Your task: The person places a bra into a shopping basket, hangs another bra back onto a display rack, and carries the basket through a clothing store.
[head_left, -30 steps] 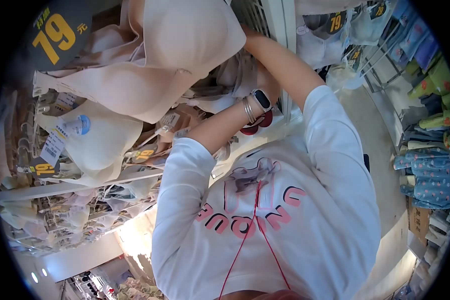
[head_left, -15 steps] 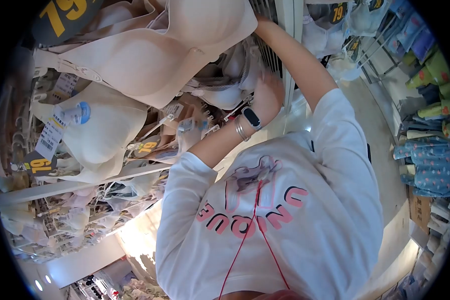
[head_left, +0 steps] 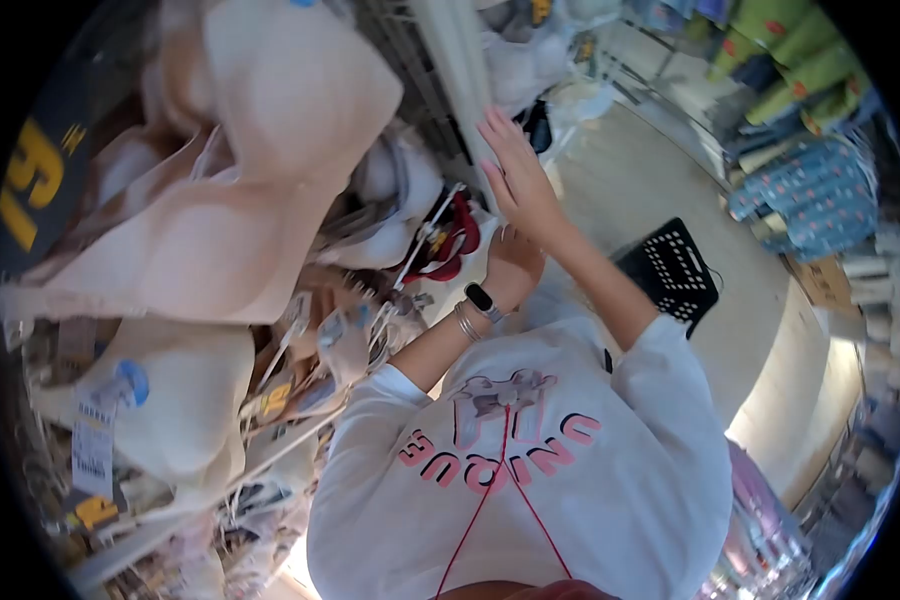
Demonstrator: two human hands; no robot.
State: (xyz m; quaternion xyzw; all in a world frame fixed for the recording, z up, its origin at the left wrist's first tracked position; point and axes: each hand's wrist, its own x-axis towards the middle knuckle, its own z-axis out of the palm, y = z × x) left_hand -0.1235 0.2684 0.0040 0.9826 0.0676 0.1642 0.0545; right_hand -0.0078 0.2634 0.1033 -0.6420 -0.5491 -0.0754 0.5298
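My right hand point(head_left: 520, 185) is raised beside the white upright post point(head_left: 452, 75) of a display rack. Its fingers are stretched out and hold nothing. Below it, partly behind my right wrist, is my left hand point(head_left: 515, 268), with a smartwatch and bangles on the wrist; its fingers are mostly hidden and blurred. Nearest to the left hand hangs a dark red bra point(head_left: 452, 245) on a hanger. Large beige bras point(head_left: 200, 220) fill the rack's upper left, with a cream bra point(head_left: 185, 400) bearing a paper tag below them.
Dark price signs point(head_left: 35, 185) with yellow numbers hang among the bras. A black object with rows of square holes point(head_left: 675, 270) is at floor level on the right. Patterned blue clothing point(head_left: 810, 195) and green clothing point(head_left: 795, 60) hang across the pale aisle floor point(head_left: 650, 180).
My right hand has come out from behind the beige bra, fingers now extended. My left hand has lowered slightly. The view has turned, showing the dark red bra and black holed object.
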